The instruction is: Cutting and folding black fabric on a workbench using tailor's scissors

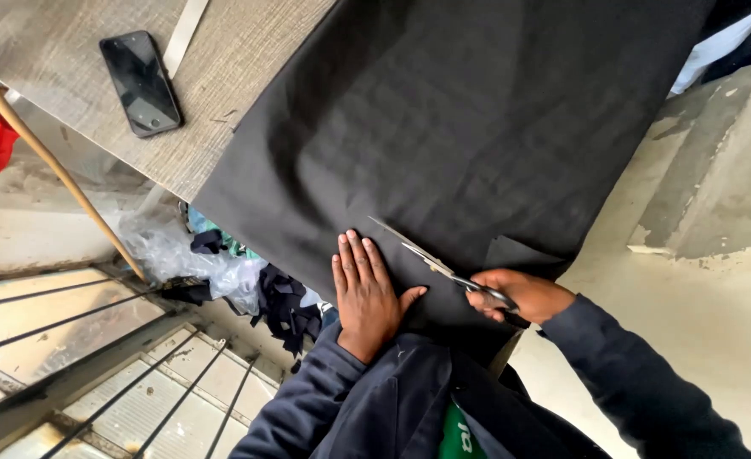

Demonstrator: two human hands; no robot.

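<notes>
A large sheet of black fabric (469, 127) lies over a grey wood-grain table (61, 51) and hangs off its near edge. My left hand (364, 293) presses flat on the fabric near that edge, fingers together. My right hand (520, 295) grips a pair of metal scissors (431, 257) whose blades are apart and point up-left into the cloth, just right of my left hand. A cut flap of fabric (520, 253) folds up beside my right hand.
A black phone (140, 82) lies on the table at the upper left, next to a pale strip (185, 34). A wooden stick (53, 166) leans at left. Below the table are plastic bags and cloth scraps (223, 263), a metal grille (121, 382) and concrete steps (715, 170) at right.
</notes>
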